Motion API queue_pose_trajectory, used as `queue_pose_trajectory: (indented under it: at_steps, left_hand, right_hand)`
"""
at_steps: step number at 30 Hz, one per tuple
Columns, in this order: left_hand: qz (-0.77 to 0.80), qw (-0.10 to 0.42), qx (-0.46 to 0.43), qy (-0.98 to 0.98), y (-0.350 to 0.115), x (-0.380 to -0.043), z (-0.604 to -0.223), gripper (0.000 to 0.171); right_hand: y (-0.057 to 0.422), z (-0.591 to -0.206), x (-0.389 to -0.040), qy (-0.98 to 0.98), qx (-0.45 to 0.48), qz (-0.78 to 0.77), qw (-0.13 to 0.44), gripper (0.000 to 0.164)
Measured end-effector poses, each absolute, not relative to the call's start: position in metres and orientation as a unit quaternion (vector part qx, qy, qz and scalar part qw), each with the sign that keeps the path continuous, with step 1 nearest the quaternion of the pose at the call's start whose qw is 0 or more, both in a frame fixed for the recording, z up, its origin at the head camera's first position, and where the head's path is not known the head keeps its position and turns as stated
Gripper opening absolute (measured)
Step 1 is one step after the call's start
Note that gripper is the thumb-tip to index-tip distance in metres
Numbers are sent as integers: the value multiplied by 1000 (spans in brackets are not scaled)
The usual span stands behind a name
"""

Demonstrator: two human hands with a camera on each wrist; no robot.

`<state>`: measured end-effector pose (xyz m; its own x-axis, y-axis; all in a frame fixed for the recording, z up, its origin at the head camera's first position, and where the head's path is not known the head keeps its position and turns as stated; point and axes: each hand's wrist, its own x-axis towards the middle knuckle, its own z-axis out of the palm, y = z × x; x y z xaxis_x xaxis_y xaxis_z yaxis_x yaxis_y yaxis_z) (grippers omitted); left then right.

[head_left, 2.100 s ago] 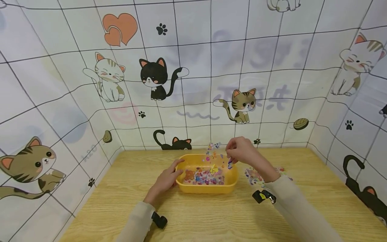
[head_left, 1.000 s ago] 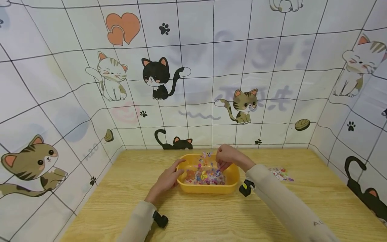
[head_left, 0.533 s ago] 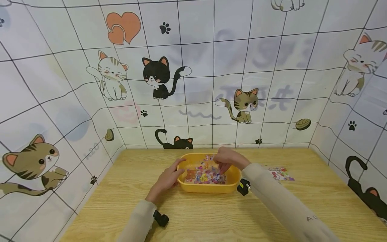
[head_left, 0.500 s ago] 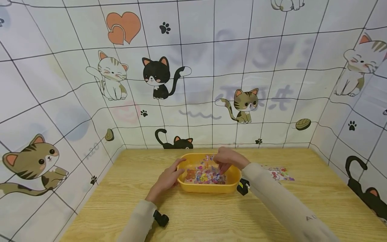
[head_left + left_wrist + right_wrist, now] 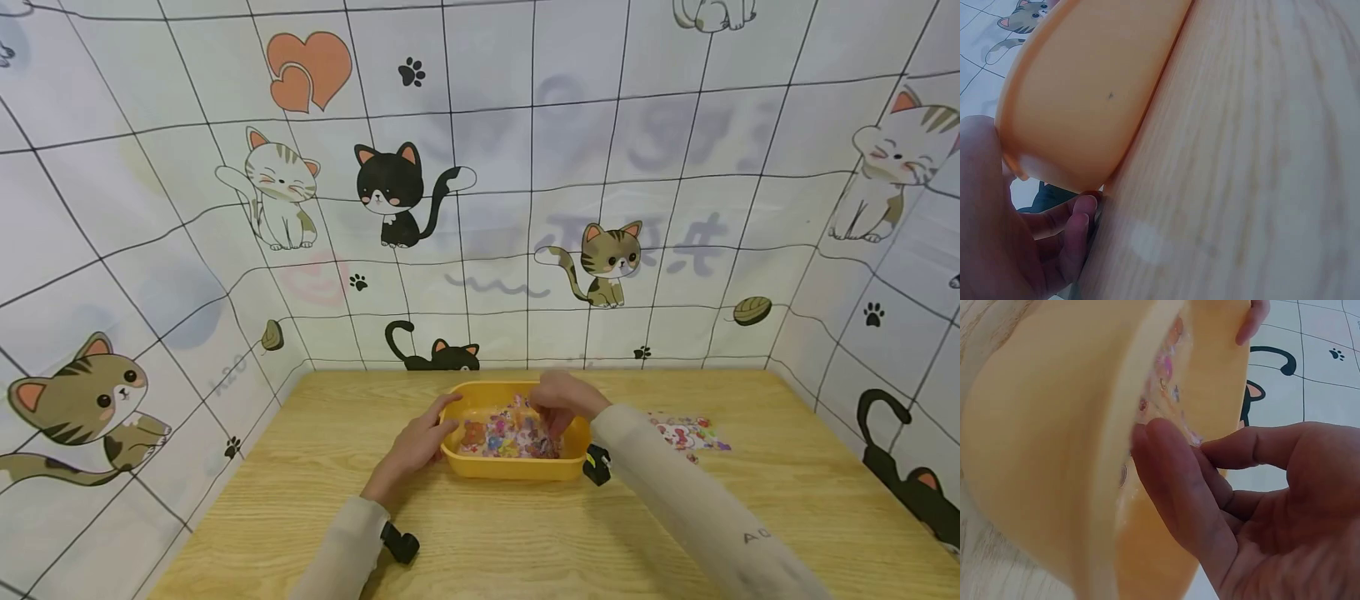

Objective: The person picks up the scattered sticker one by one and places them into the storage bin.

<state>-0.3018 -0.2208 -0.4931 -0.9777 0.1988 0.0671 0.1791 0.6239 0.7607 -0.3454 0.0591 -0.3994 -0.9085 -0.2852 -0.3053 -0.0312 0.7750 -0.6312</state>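
A yellow plastic basin stands on the wooden table, with clear sheets of colourful stickers lying inside. My left hand grips its left end, the thumb over the rim; in the left wrist view, curled fingers sit low beside its outer wall. My right hand reaches down into the basin's right half. Between its thumb and fingers it pinches a transparent sticker sheet, low among the other stickers. The fingers hide part of this sheet.
More sticker sheets lie on the table to the right of the basin, partly covered by my right sleeve. Behind the table hangs a white cloth printed with cats and grid lines.
My right hand has moved left and down from above the basin's right rim into it, lowering the pinched sticker sheet onto the others. My left hand keeps its grip on the basin.
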Motion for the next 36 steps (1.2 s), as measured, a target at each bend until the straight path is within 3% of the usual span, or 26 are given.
queue_pose_trajectory:
  at_steps: [22, 36]
  left_hand:
    - [422, 13, 104, 901, -222, -301, -492, 47]
    - [420, 14, 105, 901, -221, -301, -492, 47]
  right_hand:
    - [51, -406, -347, 947, -122, -215, 203, 33]
    - [53, -407, -345, 939, -94, -222, 246, 31]
